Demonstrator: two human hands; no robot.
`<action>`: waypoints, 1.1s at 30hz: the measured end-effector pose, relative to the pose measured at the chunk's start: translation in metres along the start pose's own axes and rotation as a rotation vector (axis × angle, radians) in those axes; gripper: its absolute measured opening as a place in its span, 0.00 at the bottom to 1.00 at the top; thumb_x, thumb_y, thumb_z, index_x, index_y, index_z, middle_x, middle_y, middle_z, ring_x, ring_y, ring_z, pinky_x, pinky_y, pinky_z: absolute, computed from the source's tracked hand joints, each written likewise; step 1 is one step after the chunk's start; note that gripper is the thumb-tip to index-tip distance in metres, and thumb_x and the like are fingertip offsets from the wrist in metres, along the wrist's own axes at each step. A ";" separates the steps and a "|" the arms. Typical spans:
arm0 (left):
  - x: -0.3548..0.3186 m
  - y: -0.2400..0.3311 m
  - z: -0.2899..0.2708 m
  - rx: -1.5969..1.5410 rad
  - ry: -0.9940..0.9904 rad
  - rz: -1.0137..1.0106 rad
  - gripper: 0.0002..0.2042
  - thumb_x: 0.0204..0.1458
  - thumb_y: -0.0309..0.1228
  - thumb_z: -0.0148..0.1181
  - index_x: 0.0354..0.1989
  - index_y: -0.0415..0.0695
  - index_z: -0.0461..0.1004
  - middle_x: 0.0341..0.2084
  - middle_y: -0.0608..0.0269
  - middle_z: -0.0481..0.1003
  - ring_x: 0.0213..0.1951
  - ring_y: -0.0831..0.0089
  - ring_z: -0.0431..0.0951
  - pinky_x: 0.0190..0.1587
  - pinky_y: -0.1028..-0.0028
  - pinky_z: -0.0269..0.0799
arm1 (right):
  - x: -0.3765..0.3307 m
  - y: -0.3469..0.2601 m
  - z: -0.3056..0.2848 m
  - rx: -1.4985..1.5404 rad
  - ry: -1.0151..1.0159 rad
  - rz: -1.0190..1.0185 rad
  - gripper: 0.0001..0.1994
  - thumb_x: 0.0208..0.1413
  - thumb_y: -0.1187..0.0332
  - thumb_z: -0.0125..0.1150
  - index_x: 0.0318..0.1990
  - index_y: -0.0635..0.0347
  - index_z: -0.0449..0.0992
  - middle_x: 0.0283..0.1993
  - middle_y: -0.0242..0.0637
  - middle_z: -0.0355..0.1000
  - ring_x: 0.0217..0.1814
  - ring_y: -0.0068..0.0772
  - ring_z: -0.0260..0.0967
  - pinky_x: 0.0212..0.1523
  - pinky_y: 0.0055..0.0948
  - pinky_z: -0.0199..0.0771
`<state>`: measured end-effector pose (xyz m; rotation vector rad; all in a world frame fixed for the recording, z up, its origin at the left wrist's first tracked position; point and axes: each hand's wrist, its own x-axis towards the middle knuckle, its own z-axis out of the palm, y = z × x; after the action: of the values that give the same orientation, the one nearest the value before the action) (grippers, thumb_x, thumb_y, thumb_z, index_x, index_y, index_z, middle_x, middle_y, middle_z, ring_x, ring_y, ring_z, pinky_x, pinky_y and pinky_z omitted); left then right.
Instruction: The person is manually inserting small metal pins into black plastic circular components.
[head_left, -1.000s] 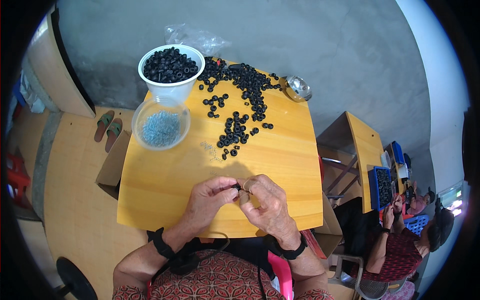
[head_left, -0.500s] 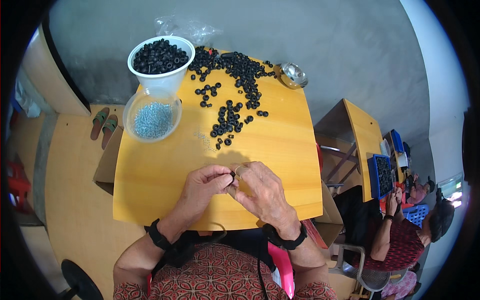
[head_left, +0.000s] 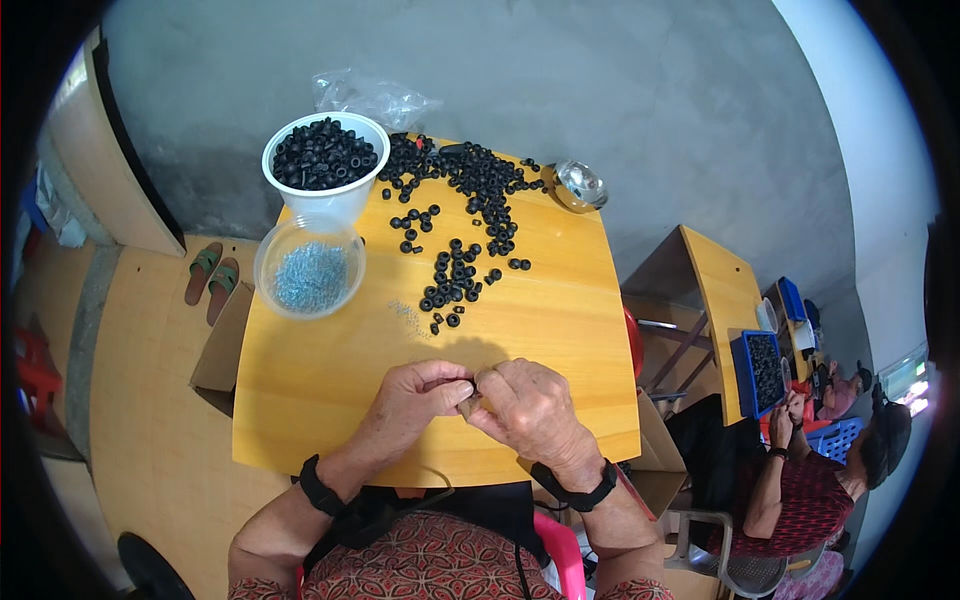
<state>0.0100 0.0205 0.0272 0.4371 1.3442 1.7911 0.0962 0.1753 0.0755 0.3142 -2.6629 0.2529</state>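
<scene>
My left hand [head_left: 412, 400] and my right hand [head_left: 528, 408] meet fingertip to fingertip over the near part of a yellow wooden table [head_left: 560, 320]. Both pinch one small part between them, mostly hidden by the fingers. Loose black rubber rings [head_left: 462, 268] lie scattered across the table's far middle. A white bowl [head_left: 325, 160] full of black rings stands at the far left corner. In front of it sits a clear bowl [head_left: 310, 268] holding small pale blue pieces. A few tiny pale pieces [head_left: 405, 315] lie on the wood near the rings.
A shiny metal bowl [head_left: 580, 185] sits at the far right corner, a crumpled clear bag [head_left: 375, 98] behind the table. A cardboard box [head_left: 222, 350] and sandals [head_left: 212, 278] are on the floor left. Another person [head_left: 830, 480] works at a second table [head_left: 725, 300] on the right.
The view has shifted slightly. My hands stay together over the near table edge, the fingers still working the small part; nothing else on the table has moved.
</scene>
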 end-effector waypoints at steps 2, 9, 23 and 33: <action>0.003 -0.001 -0.007 0.018 -0.045 -0.005 0.11 0.57 0.30 0.58 0.43 0.36 0.77 0.35 0.66 0.78 0.37 0.81 0.75 0.42 0.78 0.72 | -0.001 -0.002 0.005 -0.013 -0.009 -0.003 0.11 0.41 0.69 0.70 0.27 0.58 0.70 0.22 0.35 0.65 0.23 0.37 0.69 0.25 0.33 0.71; 0.006 -0.004 -0.004 -0.072 -0.006 0.029 0.11 0.58 0.30 0.57 0.42 0.35 0.77 0.34 0.64 0.78 0.36 0.79 0.77 0.45 0.77 0.72 | 0.001 0.003 0.007 0.071 0.004 0.029 0.12 0.45 0.65 0.69 0.29 0.56 0.69 0.23 0.35 0.63 0.24 0.36 0.67 0.26 0.33 0.70; 0.001 -0.008 0.008 0.045 0.032 0.057 0.09 0.57 0.27 0.58 0.42 0.36 0.78 0.33 0.68 0.78 0.36 0.82 0.74 0.42 0.78 0.70 | -0.007 0.006 0.011 0.057 0.013 0.005 0.12 0.44 0.67 0.69 0.28 0.57 0.69 0.23 0.34 0.63 0.25 0.35 0.68 0.25 0.32 0.71; 0.005 0.002 0.014 -0.033 0.091 0.117 0.08 0.58 0.27 0.57 0.41 0.37 0.78 0.33 0.67 0.78 0.36 0.81 0.75 0.42 0.79 0.71 | -0.007 0.007 0.017 0.074 0.149 0.054 0.13 0.41 0.70 0.71 0.33 0.60 0.73 0.24 0.34 0.68 0.26 0.35 0.70 0.26 0.30 0.72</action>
<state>0.0157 0.0325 0.0335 0.4280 1.3734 1.9471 0.0934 0.1799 0.0568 0.2368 -2.5213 0.3779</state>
